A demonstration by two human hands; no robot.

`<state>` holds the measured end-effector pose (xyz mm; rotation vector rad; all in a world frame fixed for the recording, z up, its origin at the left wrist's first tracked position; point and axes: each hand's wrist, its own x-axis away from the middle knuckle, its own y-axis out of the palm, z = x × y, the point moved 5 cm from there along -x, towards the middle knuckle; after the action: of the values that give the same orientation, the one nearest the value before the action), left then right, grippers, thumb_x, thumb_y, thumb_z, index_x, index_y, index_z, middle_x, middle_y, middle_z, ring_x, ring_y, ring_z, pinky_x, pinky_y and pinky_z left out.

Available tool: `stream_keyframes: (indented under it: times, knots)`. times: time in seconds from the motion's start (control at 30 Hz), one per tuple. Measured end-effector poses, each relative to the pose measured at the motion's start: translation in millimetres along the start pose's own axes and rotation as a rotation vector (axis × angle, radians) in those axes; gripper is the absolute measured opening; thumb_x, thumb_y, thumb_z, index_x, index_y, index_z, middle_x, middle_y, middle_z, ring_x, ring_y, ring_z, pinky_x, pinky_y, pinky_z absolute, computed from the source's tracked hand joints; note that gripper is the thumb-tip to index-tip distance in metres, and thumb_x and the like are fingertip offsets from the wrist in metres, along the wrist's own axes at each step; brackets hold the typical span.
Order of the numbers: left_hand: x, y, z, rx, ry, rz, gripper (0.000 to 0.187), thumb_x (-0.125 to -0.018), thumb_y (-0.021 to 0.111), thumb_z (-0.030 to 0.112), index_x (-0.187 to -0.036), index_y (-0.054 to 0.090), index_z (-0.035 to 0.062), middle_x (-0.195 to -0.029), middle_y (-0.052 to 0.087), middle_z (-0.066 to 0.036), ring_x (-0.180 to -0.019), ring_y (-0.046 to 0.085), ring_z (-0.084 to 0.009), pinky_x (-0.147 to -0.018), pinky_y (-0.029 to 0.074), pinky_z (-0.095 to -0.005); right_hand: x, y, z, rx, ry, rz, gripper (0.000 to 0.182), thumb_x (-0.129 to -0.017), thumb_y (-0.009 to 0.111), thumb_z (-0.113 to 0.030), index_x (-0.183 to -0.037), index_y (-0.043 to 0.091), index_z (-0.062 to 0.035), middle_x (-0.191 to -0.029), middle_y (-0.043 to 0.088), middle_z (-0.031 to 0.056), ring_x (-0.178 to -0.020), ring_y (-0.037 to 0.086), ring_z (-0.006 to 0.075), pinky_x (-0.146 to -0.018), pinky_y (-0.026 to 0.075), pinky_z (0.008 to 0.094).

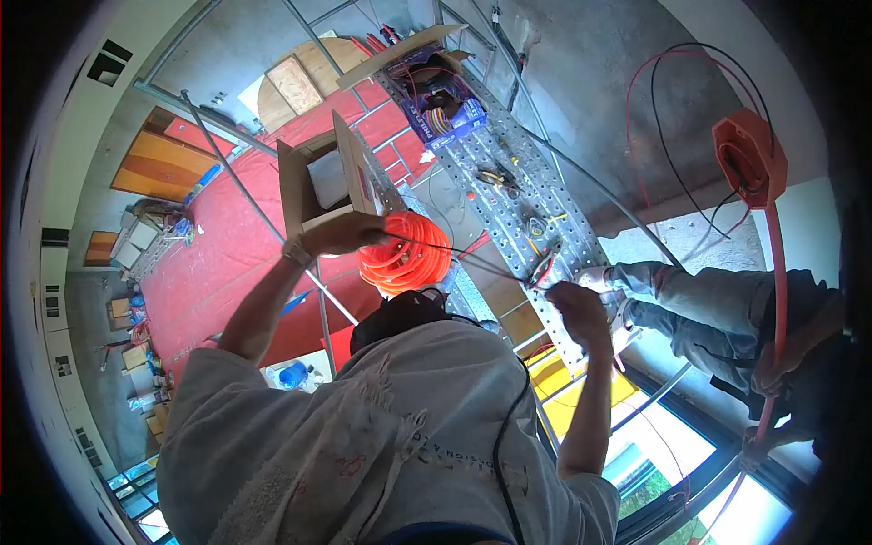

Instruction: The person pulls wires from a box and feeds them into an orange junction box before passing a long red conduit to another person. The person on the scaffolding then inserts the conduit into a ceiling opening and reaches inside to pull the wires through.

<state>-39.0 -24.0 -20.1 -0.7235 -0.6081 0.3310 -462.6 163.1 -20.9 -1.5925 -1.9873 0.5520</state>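
Note:
A dark cable [445, 247] runs between my two hands. My left hand [341, 234] is closed on it, beside an orange coil of tubing [406, 254] and below an open cardboard box [350, 177]. My right hand [578, 307] is closed at the cable's other end, over the perforated metal platform [490, 150]; its fingertips are partly hidden. Close to my right hand lies a red-handled tool [545, 268]. Pliers [495, 178] and a tape measure [536, 226] rest farther up the platform.
A co-worker [727, 309] stands on the platform at the right, hands on an orange conduit [778, 300] leading to an orange box [749, 159]. Scaffold poles [227, 168] cross the view. A blue carton [445, 113] stands at the platform's far end. Red sheeting [227, 245] lies below.

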Motion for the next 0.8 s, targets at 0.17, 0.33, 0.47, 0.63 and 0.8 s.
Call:
stream_keyframes:
  times: [0.17, 0.33, 0.47, 0.63, 0.8]
  knots:
    - [28.2, -6.3, -74.5, 0.168, -0.096, 0.164, 0.029, -0.107, 0.061, 0.03, -0.101, 0.064, 0.0019, -0.088, 0.067, -0.011, -0.082, 0.063, -0.0223, -0.077, 0.05, -0.0414, 33.2, -29.8, 91.2, 0.179, 0.351, 0.007, 0.021, -0.095, 0.061, -0.015, -0.108, 0.077, -0.0106, -0.104, 0.076, 0.0086, -0.098, 0.073, 0.0284, -0.09, 0.054, 0.049]
    - [-4.7, 22.0, 0.2, -0.048, 0.196, 0.156, 0.025, -0.106, 0.057, 0.028, -0.109, 0.065, 0.0051, -0.099, 0.071, -0.012, -0.091, 0.069, -0.0326, -0.078, 0.053, -0.0454, 9.7, 39.7, 93.1, 0.315, 0.177, -0.166, 0.074, -0.096, 0.072, -0.036, -0.161, 0.038, -0.025, -0.155, 0.05, 0.012, -0.14, 0.05, 0.0321, -0.118, 0.034, 0.0631]
    - [-46.2, 63.1, 79.2, -0.292, 0.325, 0.126, 0.023, -0.105, 0.058, 0.028, -0.101, 0.064, 0.0068, -0.089, 0.069, -0.011, -0.078, 0.068, -0.0334, -0.069, 0.051, -0.0474, -64.7, 85.8, -46.3, -0.241, -0.151, -0.118, 0.083, -0.098, 0.073, -0.036, -0.165, 0.03, -0.0145, -0.156, 0.049, 0.0224, -0.142, 0.049, 0.0397, -0.117, 0.04, 0.0467]
    - [-71.2, 29.8, 107.4, 0.094, 0.326, 0.242, 0.029, -0.104, 0.062, 0.035, -0.097, 0.063, 0.0071, -0.073, 0.063, -0.015, -0.07, 0.067, -0.034, -0.063, 0.048, -0.0472, -73.2, 102.1, -65.0, -0.375, 0.074, -0.003, 0.028, -0.104, 0.064, -0.03, -0.116, 0.067, -0.0043, -0.106, 0.075, 0.0197, -0.099, 0.073, 0.0395, -0.084, 0.055, 0.0455]
    - [-47.5, -6.1, 65.3, 0.106, 0.28, 0.109, 0.025, -0.106, 0.06, 0.032, -0.102, 0.067, 0.0088, -0.089, 0.071, -0.014, -0.083, 0.07, -0.0362, -0.073, 0.053, -0.0464, 2.2, 64.4, 34.6, -0.285, -0.073, 0.125, 0.011, -0.102, 0.061, -0.005, -0.102, 0.071, -0.0026, -0.089, 0.07, 0.0065, -0.082, 0.061, 0.0106, -0.076, 0.05, 0.0296]
